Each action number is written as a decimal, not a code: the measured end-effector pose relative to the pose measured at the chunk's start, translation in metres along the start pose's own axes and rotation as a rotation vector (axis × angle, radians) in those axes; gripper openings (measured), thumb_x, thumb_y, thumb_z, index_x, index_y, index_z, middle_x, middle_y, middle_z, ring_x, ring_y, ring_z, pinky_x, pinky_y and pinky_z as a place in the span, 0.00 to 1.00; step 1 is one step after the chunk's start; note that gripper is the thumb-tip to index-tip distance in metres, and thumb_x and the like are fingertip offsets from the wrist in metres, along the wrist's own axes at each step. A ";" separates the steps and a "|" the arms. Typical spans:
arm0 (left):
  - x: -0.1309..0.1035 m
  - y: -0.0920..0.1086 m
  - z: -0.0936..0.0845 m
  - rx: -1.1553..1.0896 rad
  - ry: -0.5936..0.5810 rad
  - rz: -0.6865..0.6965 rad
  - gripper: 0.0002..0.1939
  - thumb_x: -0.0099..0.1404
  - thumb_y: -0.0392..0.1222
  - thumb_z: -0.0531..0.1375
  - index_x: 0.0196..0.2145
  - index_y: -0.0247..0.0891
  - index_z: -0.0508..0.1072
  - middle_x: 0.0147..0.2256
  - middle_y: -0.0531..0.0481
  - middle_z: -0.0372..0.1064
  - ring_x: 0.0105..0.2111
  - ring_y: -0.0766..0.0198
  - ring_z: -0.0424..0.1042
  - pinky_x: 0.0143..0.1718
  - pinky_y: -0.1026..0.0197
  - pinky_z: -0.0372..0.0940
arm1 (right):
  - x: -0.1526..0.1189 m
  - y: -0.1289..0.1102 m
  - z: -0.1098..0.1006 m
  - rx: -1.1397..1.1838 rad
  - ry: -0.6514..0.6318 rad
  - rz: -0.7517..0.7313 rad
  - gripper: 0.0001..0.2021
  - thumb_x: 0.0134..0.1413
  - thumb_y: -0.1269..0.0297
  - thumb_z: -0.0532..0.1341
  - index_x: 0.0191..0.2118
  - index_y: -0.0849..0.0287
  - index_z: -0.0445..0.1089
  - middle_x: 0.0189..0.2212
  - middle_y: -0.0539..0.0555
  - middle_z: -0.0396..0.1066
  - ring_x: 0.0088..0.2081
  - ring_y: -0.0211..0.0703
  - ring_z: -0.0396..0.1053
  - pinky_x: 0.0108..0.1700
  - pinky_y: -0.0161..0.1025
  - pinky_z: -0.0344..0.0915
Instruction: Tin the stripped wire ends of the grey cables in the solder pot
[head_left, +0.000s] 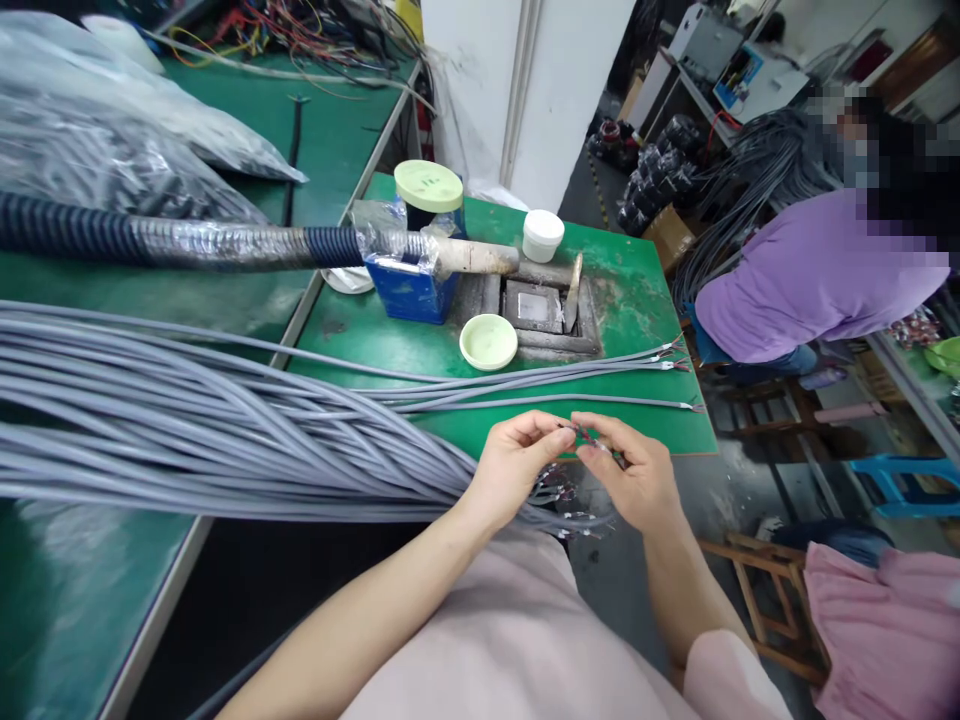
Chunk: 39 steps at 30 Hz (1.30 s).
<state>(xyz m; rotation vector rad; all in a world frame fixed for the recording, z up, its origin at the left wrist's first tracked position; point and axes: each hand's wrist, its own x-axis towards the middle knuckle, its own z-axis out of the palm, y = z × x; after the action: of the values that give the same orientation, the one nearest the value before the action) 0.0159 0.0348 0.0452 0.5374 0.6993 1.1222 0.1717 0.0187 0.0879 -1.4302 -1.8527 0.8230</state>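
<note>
Red and dark wires (586, 435), pinched by both our left hand (517, 458) and right hand (639, 470), likely for fine control; grey cables (322, 420) lie towards nine o'clock, presumably for easy reach.

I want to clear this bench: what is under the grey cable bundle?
Green tabletop shows on both sides of the grey cable bundle; what lies beneath the packed cables is covered.
</note>
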 end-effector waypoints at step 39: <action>-0.008 0.013 -0.089 1.466 0.197 0.922 0.07 0.64 0.36 0.57 0.38 0.40 0.74 0.32 0.51 0.76 0.32 0.64 0.70 0.46 0.53 0.57 | 0.176 -0.017 0.056 -0.820 -0.356 -0.292 0.12 0.60 0.65 0.55 0.35 0.61 0.76 0.35 0.56 0.69 0.37 0.44 0.67 0.37 0.37 0.59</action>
<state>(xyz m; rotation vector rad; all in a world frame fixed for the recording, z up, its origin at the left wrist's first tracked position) -0.0603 0.0359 -0.0041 2.1696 1.4946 1.3430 0.0827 0.1817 0.0881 -1.4520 -2.7899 0.1528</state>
